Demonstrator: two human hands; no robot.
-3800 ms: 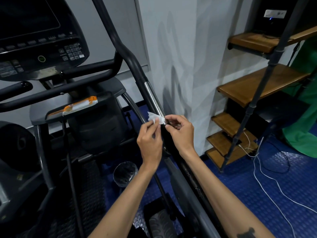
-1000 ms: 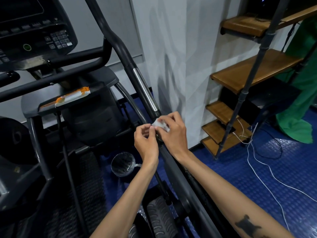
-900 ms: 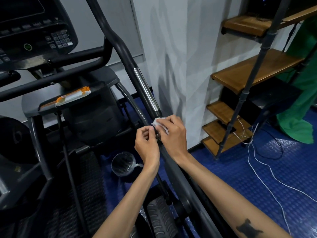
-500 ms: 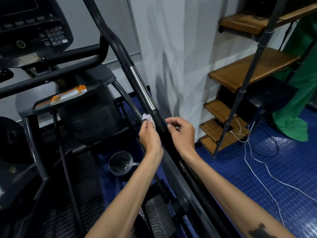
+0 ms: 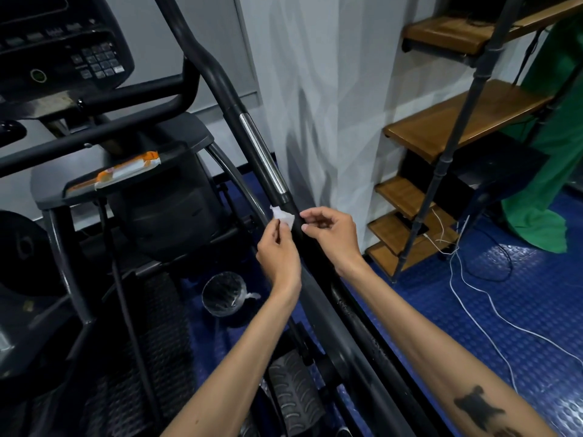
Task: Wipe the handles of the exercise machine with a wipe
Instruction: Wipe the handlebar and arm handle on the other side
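A long black handle bar (image 5: 220, 80) of the exercise machine slants down across the middle, with a chrome grip section (image 5: 263, 157). Just below the chrome, my left hand (image 5: 277, 250) pinches a small crumpled white wipe (image 5: 283, 216) against the left side of the bar. My right hand (image 5: 331, 233) hovers on the bar's right side with its fingers curled and the thumb and forefinger close together, holding nothing that I can see.
The machine's console (image 5: 60, 48) and a tray holding an orange-and-white wipe packet (image 5: 126, 170) are at the left. A small lined bin (image 5: 224, 293) stands on the blue floor. Wooden shelves (image 5: 467, 121), white cables (image 5: 473, 288) and green cloth (image 5: 552, 184) are at the right.
Both hands held the wipe together on the bar a second ago. The right hand has let go and drawn to the right side; the left hand keeps the wipe on the left.
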